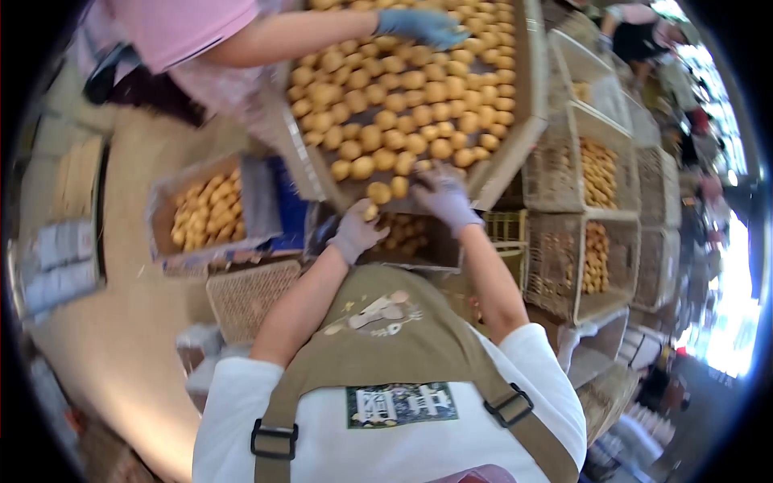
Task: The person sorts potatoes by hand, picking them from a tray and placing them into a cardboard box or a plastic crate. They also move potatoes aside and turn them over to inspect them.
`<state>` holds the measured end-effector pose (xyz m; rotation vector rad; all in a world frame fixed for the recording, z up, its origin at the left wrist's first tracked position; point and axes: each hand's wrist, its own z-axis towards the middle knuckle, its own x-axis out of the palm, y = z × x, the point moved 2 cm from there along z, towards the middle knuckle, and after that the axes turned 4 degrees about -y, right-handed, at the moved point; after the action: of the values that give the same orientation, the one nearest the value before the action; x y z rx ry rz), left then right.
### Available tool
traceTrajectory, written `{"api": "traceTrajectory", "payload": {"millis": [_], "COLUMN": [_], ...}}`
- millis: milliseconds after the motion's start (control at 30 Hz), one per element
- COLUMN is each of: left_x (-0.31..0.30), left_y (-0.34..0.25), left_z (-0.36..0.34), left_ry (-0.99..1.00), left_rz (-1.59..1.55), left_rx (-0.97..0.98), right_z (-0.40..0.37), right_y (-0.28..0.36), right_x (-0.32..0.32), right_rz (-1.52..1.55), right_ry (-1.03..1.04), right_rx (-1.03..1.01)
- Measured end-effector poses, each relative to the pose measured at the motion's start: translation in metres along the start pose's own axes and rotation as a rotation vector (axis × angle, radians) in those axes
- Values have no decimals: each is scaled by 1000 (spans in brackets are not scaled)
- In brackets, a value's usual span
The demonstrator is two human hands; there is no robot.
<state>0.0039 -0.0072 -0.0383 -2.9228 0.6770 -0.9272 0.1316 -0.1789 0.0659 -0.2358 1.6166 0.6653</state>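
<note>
Potatoes (369, 138): spread over the table (531, 72), mostly one layer deep, apparently so that each one shows; the raised rim probably stops them rolling off.
Held potato (370, 212): at the table's near edge.
Left hand (358, 231): gloved; fingers clamped on the held potato, a fingertip grip that seems enough for so small an item.
Right hand (444, 197): gloved, at the table's near edge; fingers apart and bent beside the potatoes; contact cannot be told.
Lower crate (441, 245): below the table's near edge, potatoes inside; likely set there for a short drop.
Grey crate (262, 193): left of the table, holding potatoes.
Crate row (580, 266): right of the table, probably for easy reach.
Co-worker's hand (423, 28): blue-gloved, over the table's far part.
</note>
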Motion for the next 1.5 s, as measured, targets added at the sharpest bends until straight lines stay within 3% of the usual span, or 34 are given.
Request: {"api": "traceTrajectory", "payload": {"millis": [33, 67, 100, 133, 167, 200, 233, 333, 367, 433, 467, 500, 600, 667, 733, 800, 833, 933, 1067, 1400, 1500], "left_x": [-6, -10, -18, -22, -25, -28, -11, 23, 27, 32, 33, 34, 39, 39, 36, 31, 31, 30, 31, 30, 29], "left_y": [-3, -3, 2, 5, 8, 11, 3, -8, -8, -4, -2, -1, -6, -5, -3, 0, -2, -3, -3, -1, -2], "left_z": [2, 5, 16, 18, 19, 20, 7, -27, -28, -28, -28, -29, -31, -30, -25, -22, -20, -20, -20, -14, -15], "left_ry": [15, 42, 146, 169, 191, 211, 189, 86, 68, 49, 62, 75, 85, 82, 84, 145, 179, 108, 157, 119, 141], "left_rz": [18, 43, 185, 207, 229, 248, 22, -186, -224, -239, -245, -247, -267, -286, -307, -306, -301, -299, -326, -326, -356], "left_rx": [-49, -107, 85, 141, 198, 255, 94, -31, -43, -42, -51, -59, -74, -92, -111, -106, -101, -103, -111, -117, -145], "right_z": [7, 8, 10, 11, 11, 7, 0, -6, 0, 9, 7, -1, 1, 16, 21, 5, 2, -5, -11, -12, -15], "right_y": [1, 2, 13, 23, 26, 53, 58, 33, 1, 3, 16, 23, -1, -26, -12, 32, 34, 17, 36, 35, 32], "right_x": [-6, -6, -10, -11, 14, 1, -8, -21, -5, -16, -22, -9, -4, 5, -6, -11, -6, 0, -3, 0, 2], "right_rz": [329, 308, 143, -29, 47, -69, -86, -128, 82, 237, -57, -237, 54, 295, 199, -223, -174, 89, -193, -142, -124], "right_ry": [-101, -280, -230, -181, 29, 121, 174, 270, 163, -1, -51, 25, 312, 307, 238, 109, 69, 310, 465, 429, 202], "right_rx": [82, 107, 151, 198, 199, 120, 82, -14, -18, 110, 93, 9, 13, 122, 146, 86, 66, 5, -92, -64, -112]}}
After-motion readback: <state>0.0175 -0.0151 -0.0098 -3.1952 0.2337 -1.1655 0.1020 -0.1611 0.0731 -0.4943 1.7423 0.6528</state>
